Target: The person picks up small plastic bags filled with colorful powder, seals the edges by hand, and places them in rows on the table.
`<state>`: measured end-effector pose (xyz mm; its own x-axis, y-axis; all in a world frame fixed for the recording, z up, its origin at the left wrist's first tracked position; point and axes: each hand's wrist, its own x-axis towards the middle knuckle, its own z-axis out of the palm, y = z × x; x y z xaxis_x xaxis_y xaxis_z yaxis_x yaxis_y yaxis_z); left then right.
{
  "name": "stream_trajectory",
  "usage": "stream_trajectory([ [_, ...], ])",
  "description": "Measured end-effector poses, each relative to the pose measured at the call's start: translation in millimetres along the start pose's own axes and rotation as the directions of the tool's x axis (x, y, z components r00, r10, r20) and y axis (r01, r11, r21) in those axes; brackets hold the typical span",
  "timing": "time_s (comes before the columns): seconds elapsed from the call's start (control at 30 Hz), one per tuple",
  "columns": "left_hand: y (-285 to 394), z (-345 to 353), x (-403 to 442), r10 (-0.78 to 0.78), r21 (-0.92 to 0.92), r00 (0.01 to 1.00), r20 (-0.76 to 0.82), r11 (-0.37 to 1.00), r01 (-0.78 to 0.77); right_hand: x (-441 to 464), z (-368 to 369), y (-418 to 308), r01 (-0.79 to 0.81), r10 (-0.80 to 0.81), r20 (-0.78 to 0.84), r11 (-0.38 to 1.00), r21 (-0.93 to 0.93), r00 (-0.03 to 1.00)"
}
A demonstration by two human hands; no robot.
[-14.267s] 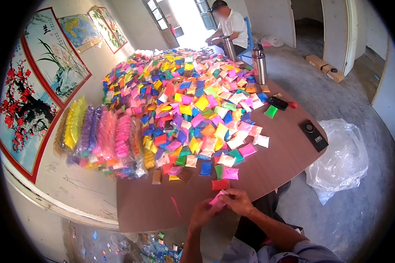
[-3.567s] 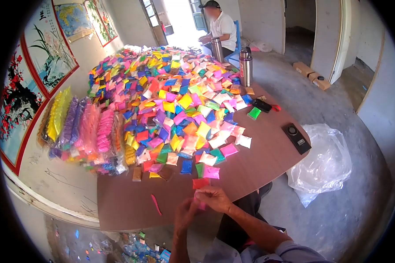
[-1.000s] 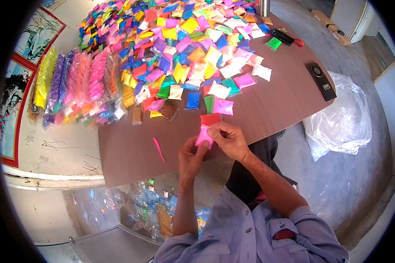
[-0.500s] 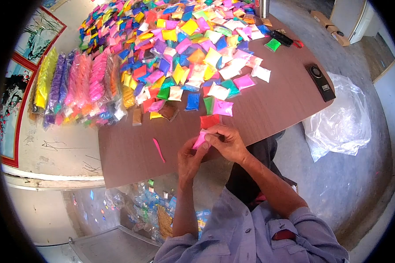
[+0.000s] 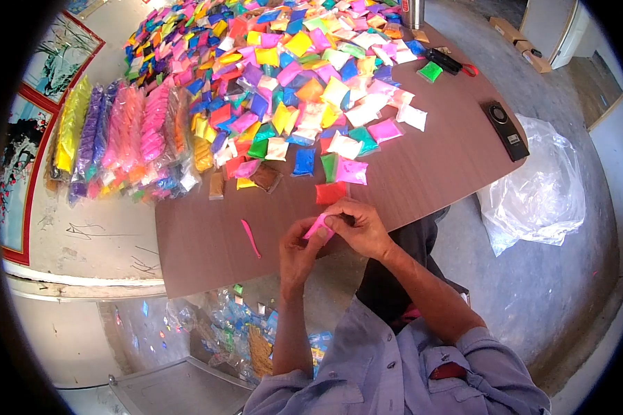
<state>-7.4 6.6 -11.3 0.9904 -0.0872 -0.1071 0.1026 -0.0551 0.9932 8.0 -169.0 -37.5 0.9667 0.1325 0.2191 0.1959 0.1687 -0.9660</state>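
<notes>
A small pink packet (image 5: 318, 227) is held between both hands above the table's near edge. My left hand (image 5: 300, 250) pinches it from the left, thumb on top. The fingers of my right hand (image 5: 358, 225) are closed on its right side, covering part of it. Just beyond my hands lies a red packet (image 5: 331, 192), with a pink packet (image 5: 351, 171) and a blue packet (image 5: 303, 161) farther back. A thin pink plastic tool (image 5: 250, 238) rests on the tabletop to the left of my hands.
A large heap of coloured packets (image 5: 298, 83) covers the table's (image 5: 436, 173) far part. Long bags of packets (image 5: 121, 131) stand at left. A black device (image 5: 505, 131) lies near the right edge. On the floor are a clear plastic bag (image 5: 533, 183) and wrappers (image 5: 235, 325).
The pink packet has tilted flatter between my fingers, and my fingers have shifted slightly on it. Everything on the table stays where it was.
</notes>
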Motion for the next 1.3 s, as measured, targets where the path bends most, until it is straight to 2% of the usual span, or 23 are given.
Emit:
stream_trajectory([
  [0.1, -12, -4, 2, 0.056, 0.022, 0.998, 0.025, 0.998, -0.056, 0, 2, 0, 0.011, -0.011, -0.009, 1.0, 0.01, 1.0],
  [0.27, -16, -6, 1, 0.004, -0.097, 0.999, 0.035, 0.995, -0.001, 1, 5, -5, 0.068, -0.07, -0.011, 0.994, -0.088, 0.998],
  [0.33, -18, -6, 1, 0.038, -0.048, 0.999, 0.028, 0.998, -0.037, 0, 5, -2, 0.065, -0.064, 0.01, 0.993, -0.103, 0.998],
  [0.4, -16, -4, 1, 0.073, 0.0, 0.997, 0.02, 0.997, -0.073, -1, 5, 1, 0.004, -0.004, -0.006, 1.0, 0.016, 1.0],
  [0.53, 3, 1, -2, -0.048, -0.002, 0.999, 0.024, 0.999, 0.048, -2, 4, 11, 0.037, -0.038, -0.051, 0.999, -0.014, 0.998],
  [0.57, 4, 1, -2, -0.088, 0.014, 0.996, 0.025, 0.996, 0.088, -2, 4, 13, 0.03, -0.027, -0.069, 0.999, 0.035, 0.997],
  [0.63, 2, 1, -1, -0.085, 0.019, 0.996, 0.03, 0.996, 0.084, -1, 5, 12, 0.022, -0.015, -0.085, 0.996, 0.084, 0.996],
  [0.7, -2, 0, -1, -0.082, 0.023, 0.996, 0.034, 0.996, 0.081, 0, 5, 8, 0.06, -0.058, -0.096, 0.998, 0.018, 0.994],
  [0.73, -3, 1, 0, -0.091, -0.03, 0.996, 0.023, 0.995, 0.091, 0, 5, 3, 0.06, -0.058, -0.095, 0.998, 0.018, 0.994],
  [0.8, -6, -1, 0, -0.099, -0.084, 0.995, 0.013, 0.991, 0.1, 0, 4, -6, -0.027, 0.023, -0.06, 0.997, -0.071, 0.998],
  [0.93, -15, -10, 0, -0.081, -0.03, 0.997, 0.016, 0.996, 0.082, 2, 5, -7, -0.083, 0.082, -0.012, 0.993, -0.087, 0.997],
  [1.0, -9, -7, -1, -0.079, -0.023, 0.997, 0.018, 0.997, 0.08, 2, 4, -1, -0.053, 0.055, -0.033, 0.998, 0.037, 0.998],
  [1.13, 4, -1, 0, -0.095, -0.054, 0.995, 0.043, 0.994, 0.097, 0, 3, 8, -0.05, 0.054, -0.062, 0.996, 0.075, 0.997],
  [1.2, -2, -4, 1, -0.122, -0.048, 0.991, 0.063, 0.991, 0.125, 0, 4, 11, 0.02, -0.01, -0.104, 0.995, 0.102, 0.995],
  [1.3, -11, -6, 2, -0.094, 0.002, 0.994, 0.059, 0.996, 0.094, 2, 5, 6, 0.003, 0.003, -0.107, 0.998, 0.056, 0.994],
])
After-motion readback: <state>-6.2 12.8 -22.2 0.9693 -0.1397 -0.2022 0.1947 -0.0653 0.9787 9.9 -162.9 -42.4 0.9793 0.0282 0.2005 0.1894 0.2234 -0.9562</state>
